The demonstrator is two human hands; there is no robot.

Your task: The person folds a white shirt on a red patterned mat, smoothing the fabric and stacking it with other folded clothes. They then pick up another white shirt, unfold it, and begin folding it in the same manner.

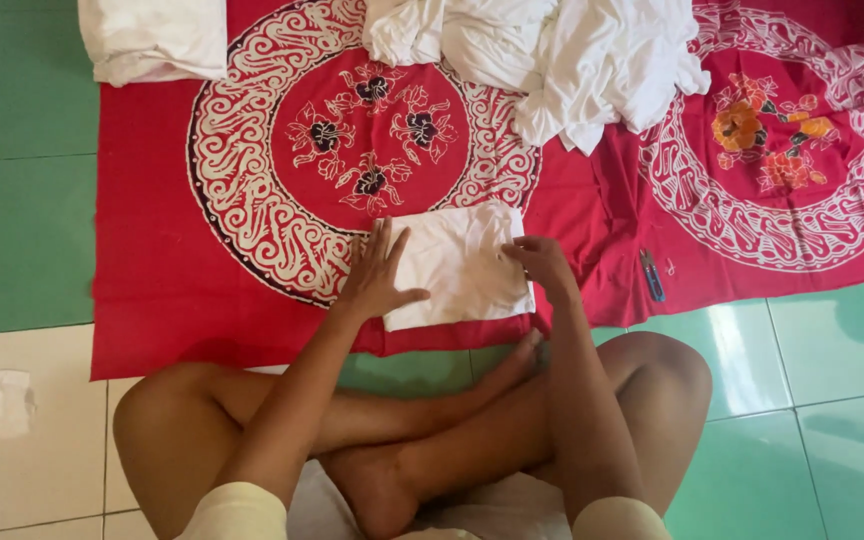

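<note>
Red patterned cloth [202, 300] over tiles, left hand [377, 275] flat with fingers spread, right hand [544, 265] fingers pinching folded white cloth [462, 265], its grip partly hidden

A folded cloth [462, 262] lies on the mat [152, 290], a heap of cloths [552, 60] behind it.

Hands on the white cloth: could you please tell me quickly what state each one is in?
Left hand: open, flat on the folded cloth.
Right hand: fingers bent at the cloth's right edge; grip cannot be told.

White cloth pile [552, 60] cut off above
</note>
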